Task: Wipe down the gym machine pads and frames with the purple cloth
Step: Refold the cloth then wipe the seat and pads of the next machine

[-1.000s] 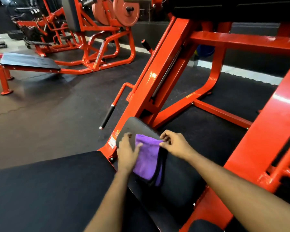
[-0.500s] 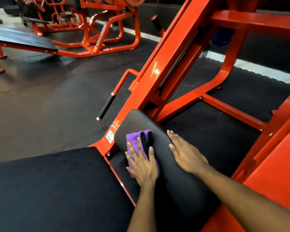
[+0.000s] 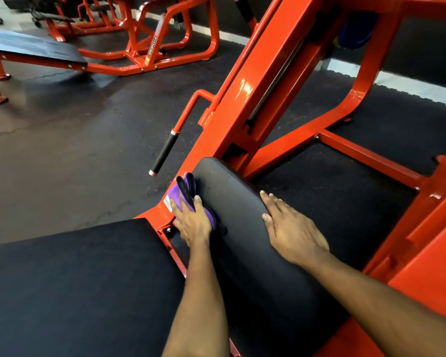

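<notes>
Against the left edge of the long black vinyl pad [image 3: 232,202] lies the purple cloth [image 3: 175,195], a folded microfibre rag with a black hem. Its long axis follows the pad's edge, running up and away from the person toward the sloped orange steel frame [image 3: 255,94]. The far end pokes out past the fingertips in bunched folds, with purple showing on either side of the dark hem; the near end peeks out under the heel of the hand. Most of its middle is covered.

The left hand [image 3: 192,222] presses down on the cloth, fingers [image 3: 175,206] fairly straight and slightly apart, laid over it rather than curled round it. Whether any fingertip hooks under the fabric cannot be told. The right hand [image 3: 291,233] rests flat on the right side of the same pad, well apart from the cloth, its fingers straight and close together, holding nothing.

Just beside the cloth, on the frame's base, sits a small white label [image 3: 167,203]. Above it an orange bar ends in a black foam-grip handle [image 3: 164,153] slanting downward. A broad black pad [image 3: 75,279] fills the lower left. Beyond, on the dark rubber floor [image 3: 62,150], stand a flat black bench [image 3: 36,50] on orange legs and another orange machine [image 3: 152,47].
</notes>
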Demonstrator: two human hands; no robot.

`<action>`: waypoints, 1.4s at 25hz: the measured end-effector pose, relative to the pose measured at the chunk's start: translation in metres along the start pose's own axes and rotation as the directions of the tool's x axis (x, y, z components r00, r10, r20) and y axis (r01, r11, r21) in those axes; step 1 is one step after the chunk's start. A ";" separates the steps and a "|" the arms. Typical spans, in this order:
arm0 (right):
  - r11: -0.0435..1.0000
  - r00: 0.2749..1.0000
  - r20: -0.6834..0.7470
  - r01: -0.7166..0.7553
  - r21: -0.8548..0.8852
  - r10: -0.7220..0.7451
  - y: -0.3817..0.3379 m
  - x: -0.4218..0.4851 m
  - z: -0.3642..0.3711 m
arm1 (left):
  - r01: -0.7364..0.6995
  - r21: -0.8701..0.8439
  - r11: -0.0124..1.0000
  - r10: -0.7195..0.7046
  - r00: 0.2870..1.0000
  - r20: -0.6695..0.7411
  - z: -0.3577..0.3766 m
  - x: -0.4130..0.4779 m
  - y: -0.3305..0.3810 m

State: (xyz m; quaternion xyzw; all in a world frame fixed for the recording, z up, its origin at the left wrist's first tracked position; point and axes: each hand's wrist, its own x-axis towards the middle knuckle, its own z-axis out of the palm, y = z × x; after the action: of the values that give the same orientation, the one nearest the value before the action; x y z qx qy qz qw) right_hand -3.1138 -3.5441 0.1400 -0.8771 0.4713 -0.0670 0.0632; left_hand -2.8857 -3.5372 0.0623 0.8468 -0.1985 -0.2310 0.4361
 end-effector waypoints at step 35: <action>0.992 0.999 -0.015 -0.036 -0.121 0.034 -0.005 -0.001 0.002 | -0.402 0.050 0.914 0.402 0.916 -0.005 0.011 -0.073 -0.004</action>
State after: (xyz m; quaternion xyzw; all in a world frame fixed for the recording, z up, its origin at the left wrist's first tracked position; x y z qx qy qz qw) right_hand -3.1095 -3.5404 0.1391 -0.8706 0.4901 -0.0427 0.0079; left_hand -2.9507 -3.5033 0.0691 0.7998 -0.3704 -0.1255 0.4554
